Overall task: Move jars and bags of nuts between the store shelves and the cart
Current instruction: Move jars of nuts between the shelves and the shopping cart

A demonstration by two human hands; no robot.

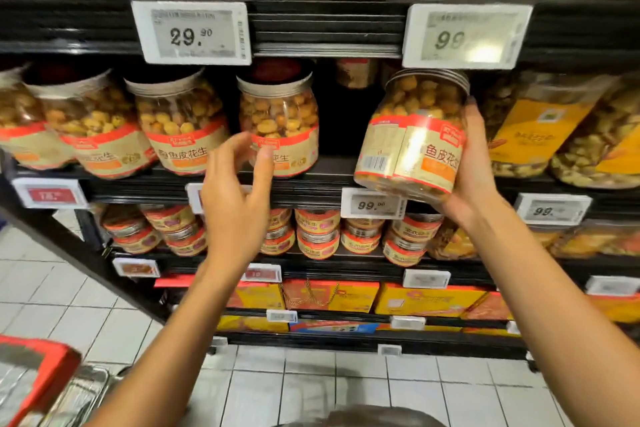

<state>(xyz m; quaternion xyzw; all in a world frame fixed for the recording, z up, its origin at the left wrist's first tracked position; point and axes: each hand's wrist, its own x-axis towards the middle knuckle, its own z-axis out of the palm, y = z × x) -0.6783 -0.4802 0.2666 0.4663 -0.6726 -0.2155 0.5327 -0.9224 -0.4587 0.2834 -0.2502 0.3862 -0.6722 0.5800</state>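
Your right hand (pixel 474 163) grips a clear plastic jar of coated peanuts with a red-and-cream label (pixel 415 139), holding it tilted in the air in front of the dark gap on the black shelf (pixel 311 180), its lid end leaning up toward the white price tag reading 99 (pixel 465 35). Your fingers wrap the jar's right side and base. Your left hand (pixel 239 198) is raised with its fingers loosely spread and holding nothing, its fingertips just in front of a matching peanut jar with a dark red lid (pixel 278 118) that stands upright on the same shelf. Further matching jars (pixel 176 125) stand in a row to the left of it. The shelf below carries stacked short round tins with red labels (pixel 318 232), and lower still sit flat orange and yellow gift boxes (pixel 329 295). The red-edged shopping cart (pixel 38 378) shows at the bottom left, over the white tiled floor (pixel 346 388)
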